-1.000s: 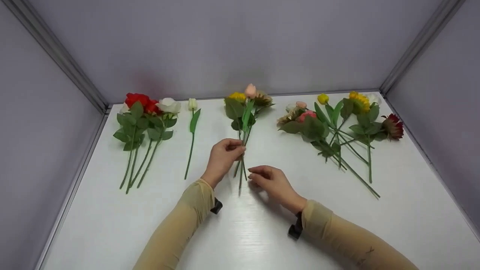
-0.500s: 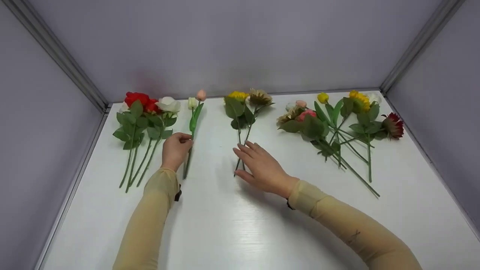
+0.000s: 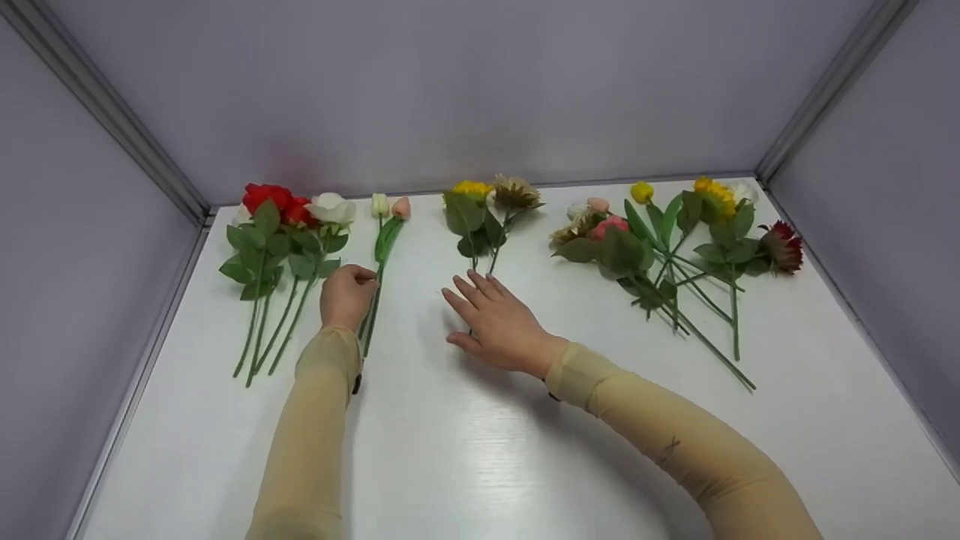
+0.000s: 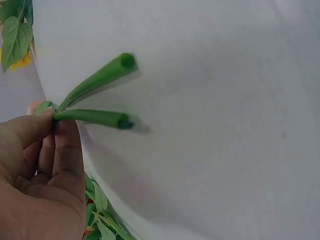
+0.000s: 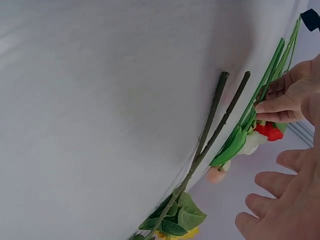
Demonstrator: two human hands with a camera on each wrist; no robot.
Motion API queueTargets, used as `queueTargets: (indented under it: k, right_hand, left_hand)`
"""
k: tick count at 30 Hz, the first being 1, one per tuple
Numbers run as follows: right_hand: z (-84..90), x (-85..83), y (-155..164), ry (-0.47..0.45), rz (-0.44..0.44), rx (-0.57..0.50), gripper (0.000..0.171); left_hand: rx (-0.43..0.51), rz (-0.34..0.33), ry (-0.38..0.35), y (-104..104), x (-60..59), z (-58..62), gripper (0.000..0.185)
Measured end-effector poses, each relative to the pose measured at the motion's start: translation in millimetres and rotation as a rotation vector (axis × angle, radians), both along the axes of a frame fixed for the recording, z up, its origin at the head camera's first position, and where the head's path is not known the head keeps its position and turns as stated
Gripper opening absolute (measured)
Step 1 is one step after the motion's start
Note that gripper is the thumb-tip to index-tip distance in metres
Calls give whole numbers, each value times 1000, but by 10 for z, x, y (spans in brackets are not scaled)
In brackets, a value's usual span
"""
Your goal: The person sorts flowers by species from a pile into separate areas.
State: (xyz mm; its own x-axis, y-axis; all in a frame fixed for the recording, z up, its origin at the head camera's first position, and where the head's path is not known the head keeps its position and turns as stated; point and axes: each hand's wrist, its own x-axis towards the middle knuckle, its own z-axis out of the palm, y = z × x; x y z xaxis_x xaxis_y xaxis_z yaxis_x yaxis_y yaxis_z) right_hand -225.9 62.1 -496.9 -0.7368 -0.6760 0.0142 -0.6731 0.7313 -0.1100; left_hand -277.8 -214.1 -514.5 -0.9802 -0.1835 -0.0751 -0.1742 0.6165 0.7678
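My left hand [image 3: 358, 283] pinches the green stems [image 3: 371, 319] of two tulips, one white [image 3: 380, 204] and one pink [image 3: 401, 207], which lie side by side on the white table [image 3: 465, 465]. The left wrist view shows my fingers [image 4: 60, 145] closed on both stems [image 4: 95, 117], whose cut ends point away. My right hand [image 3: 480, 311] is spread flat with straight fingers over the lower stems of a yellow and a brown sunflower [image 3: 480, 217]. In the right wrist view those two dark stems [image 5: 215, 115] lie beside my fingertips [image 5: 272, 200]; I cannot tell whether they touch.
A bunch of red and white roses [image 3: 285, 225] lies left of the tulips. A loose pile of mixed flowers [image 3: 675, 240] covers the right back of the table. Grey walls [image 3: 480, 90] close in the back and both sides.
My left hand carried the pink tulip from the sunflower bunch leftward and laid it beside the white tulip. My right hand moved up and flattened over the sunflower stems.
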Motion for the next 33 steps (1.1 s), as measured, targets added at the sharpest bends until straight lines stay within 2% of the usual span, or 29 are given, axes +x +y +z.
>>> queueTargets:
  k: [8,13,20,27,33]
  right_hand:
    - [-32,-32,13,-21,-19,37,72]
    - [-36,-45,43,-37,-28,42,72]
    - [-6,-142,265,-43,-78,11,71]
    - [67,-321,782,16,-192,-46,67]
    - [108,-435,1323,78,-278,-146,64]
  left_hand:
    - [-16,31,12,37,-15,-38,19]
    - [-18,26,11,47,-23,-72,22]
    - [-50,20,16,128,-56,-11,32]
    - [-113,-65,137,383,-59,127,47]
    - [-153,-214,211,738,12,227,58]
